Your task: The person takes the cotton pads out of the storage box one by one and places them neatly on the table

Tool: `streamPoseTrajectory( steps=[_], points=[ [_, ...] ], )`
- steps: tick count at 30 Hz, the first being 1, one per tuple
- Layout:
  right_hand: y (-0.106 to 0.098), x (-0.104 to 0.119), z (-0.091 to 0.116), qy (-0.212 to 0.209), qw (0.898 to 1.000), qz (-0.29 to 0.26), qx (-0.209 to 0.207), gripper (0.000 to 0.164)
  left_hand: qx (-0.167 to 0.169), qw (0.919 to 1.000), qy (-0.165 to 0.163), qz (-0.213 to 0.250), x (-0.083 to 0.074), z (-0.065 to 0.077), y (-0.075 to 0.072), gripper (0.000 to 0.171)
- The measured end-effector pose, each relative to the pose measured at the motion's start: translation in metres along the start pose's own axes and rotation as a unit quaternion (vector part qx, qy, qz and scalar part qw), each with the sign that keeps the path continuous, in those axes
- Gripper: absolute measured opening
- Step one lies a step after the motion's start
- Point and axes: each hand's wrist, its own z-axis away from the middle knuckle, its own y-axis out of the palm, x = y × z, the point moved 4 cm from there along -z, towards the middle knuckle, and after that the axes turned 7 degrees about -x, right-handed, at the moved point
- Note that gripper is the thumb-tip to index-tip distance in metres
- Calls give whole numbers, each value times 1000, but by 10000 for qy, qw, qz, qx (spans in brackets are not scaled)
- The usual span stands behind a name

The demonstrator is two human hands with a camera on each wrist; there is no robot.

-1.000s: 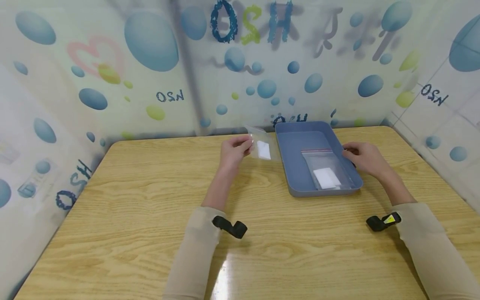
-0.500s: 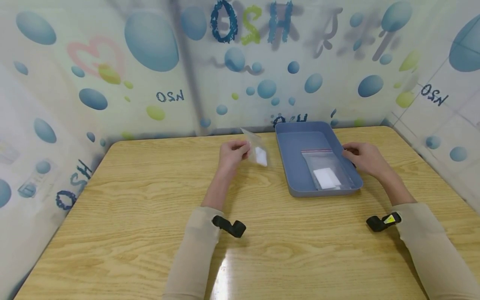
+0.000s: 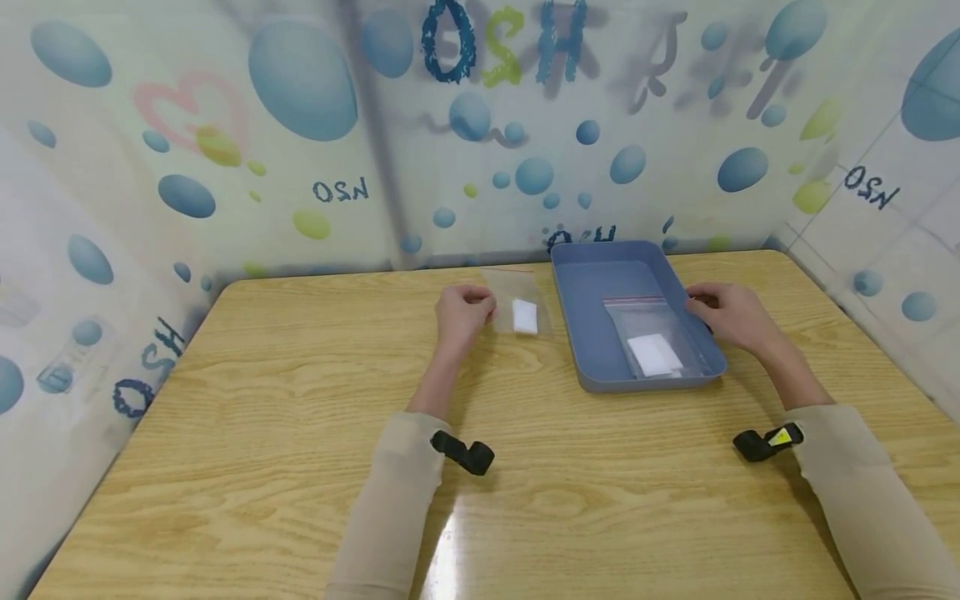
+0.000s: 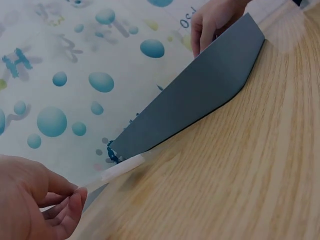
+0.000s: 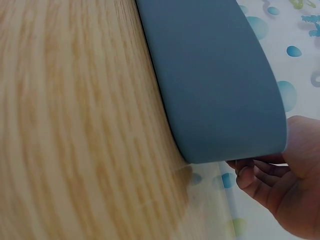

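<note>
My left hand [image 3: 463, 315] pinches the left edge of a small clear zip bag [image 3: 506, 287] between thumb and fingers. A folded white piece [image 3: 525, 317] lies inside that bag. In the left wrist view the bag [image 4: 120, 167] appears almost edge-on, low over the wood, left of the tray's wall. On the other side, my right hand [image 3: 726, 312] grips the right rim of the blue-grey tray [image 3: 600, 275]; the tray's wall [image 5: 220, 90] partly hides the thumb in the right wrist view. A larger red-topped zip bag [image 3: 637, 317] with white contents lies in the tray.
The wood-grain table [image 3: 300, 367] reaches to a backdrop [image 3: 285, 167] printed with blue drops behind and at both sides. The tray stands near the table's back edge, right of centre. Black straps [image 3: 465, 454] circle both sleeves.
The small zip bag has swung and turned in my left hand, from raised beside the tray to lying flatter and lower near the table. The right hand and tray stay put.
</note>
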Motion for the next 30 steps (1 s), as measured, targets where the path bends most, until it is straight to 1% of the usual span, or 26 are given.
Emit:
streamPoseTrajectory(
  steps=[3, 9, 16, 25, 27, 30],
  points=[
    [0, 0, 0, -3, 10000, 14, -8, 40, -73, 9997, 156, -176, 0, 0, 0, 10],
    [0, 0, 0, -37, 10000, 43, -31, 40, -97, 9982, 301, -517, 2, 1, 0, 9],
    [0, 1, 0, -99, 9999, 98, -91, 39, -196, 9961, 250, -822, 5, 1, 1, 9],
    [0, 1, 0, -69, 9999, 72, -45, 40, -131, 9938, 226, -1077, 8, 0, 2, 12],
    [0, 0, 0, -62, 9999, 68, -40, 40, -87, 9940, 169, -1076, 8, 0, 2, 12],
    [1, -1, 0, -51, 10000, 64, -38, 40, 19, 9948, -6, -1020, 7, 0, 0, 13]
  ],
)
